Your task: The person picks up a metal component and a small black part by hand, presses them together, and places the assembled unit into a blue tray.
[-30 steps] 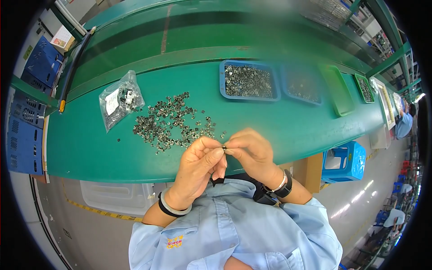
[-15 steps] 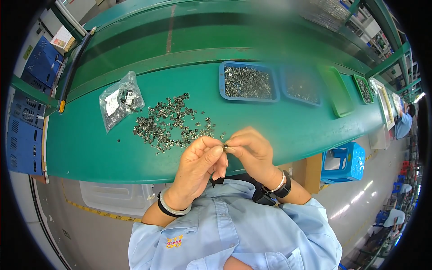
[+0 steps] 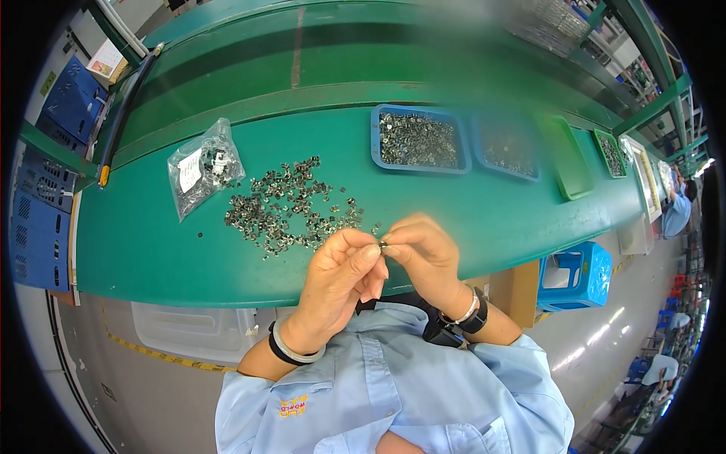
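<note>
My left hand and my right hand meet fingertip to fingertip above the near edge of the green table. Between them they pinch one small dark metal part. Just beyond my hands lies a loose heap of small metal parts spread on the table. A clear plastic bag holding more such parts lies to the left of the heap. A blue tray filled with metal parts stands further back, ahead of my right hand.
A second blue tray and a green tray sit to the right along the table. Blue crates stand at the left, a blue stool at the right. Another person works at the far right.
</note>
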A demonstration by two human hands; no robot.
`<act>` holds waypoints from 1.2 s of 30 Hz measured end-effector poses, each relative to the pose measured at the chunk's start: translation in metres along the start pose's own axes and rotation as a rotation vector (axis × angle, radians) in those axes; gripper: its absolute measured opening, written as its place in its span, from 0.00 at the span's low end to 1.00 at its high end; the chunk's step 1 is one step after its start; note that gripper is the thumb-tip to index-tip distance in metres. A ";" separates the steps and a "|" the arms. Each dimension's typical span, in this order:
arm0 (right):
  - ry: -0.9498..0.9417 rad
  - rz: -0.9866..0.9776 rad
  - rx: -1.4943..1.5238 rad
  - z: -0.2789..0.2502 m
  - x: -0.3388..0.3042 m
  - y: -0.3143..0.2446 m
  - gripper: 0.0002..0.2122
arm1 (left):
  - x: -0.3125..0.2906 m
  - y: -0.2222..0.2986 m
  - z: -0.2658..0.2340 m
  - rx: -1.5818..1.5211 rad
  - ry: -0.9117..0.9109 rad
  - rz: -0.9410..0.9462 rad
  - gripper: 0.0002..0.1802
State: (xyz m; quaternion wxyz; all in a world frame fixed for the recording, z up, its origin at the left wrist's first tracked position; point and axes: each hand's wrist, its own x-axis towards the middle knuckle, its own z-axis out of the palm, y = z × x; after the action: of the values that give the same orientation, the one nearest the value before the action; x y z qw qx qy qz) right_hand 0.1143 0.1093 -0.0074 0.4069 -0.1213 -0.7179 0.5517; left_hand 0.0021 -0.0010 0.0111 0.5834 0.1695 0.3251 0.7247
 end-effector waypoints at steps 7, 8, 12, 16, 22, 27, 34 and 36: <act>-0.032 -0.156 -0.321 -0.018 0.027 -0.007 0.04 | 0.000 0.006 -0.003 0.044 0.092 0.019 0.07; -0.005 -0.185 -0.345 -0.028 0.038 -0.004 0.04 | 0.000 0.008 -0.007 0.054 0.116 0.037 0.08; 0.022 -0.077 -0.525 -0.051 0.084 0.003 0.04 | -0.004 0.012 -0.022 0.052 0.180 0.084 0.09; 0.022 -0.006 -0.607 -0.062 0.094 0.024 0.05 | -0.006 0.013 -0.033 0.026 0.164 0.091 0.09; -0.477 -0.131 -0.726 -0.045 0.058 0.017 0.07 | -0.002 0.013 -0.041 -0.006 0.133 0.067 0.09; -0.540 -0.099 -0.754 -0.030 0.046 0.014 0.08 | -0.003 0.012 -0.038 0.051 0.131 0.065 0.09; -0.422 -0.178 -0.634 -0.024 0.041 -0.018 0.10 | 0.000 0.005 -0.023 0.236 0.124 0.022 0.10; -0.421 -0.199 -0.642 -0.020 0.038 -0.025 0.11 | 0.002 0.002 -0.018 0.232 0.101 -0.045 0.10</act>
State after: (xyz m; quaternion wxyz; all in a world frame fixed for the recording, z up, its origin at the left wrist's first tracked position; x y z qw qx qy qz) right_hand 0.1116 0.1375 0.0333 0.2437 -0.0566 -0.9297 0.2701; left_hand -0.0112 -0.0043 -0.0007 0.5589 0.1917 0.4397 0.6765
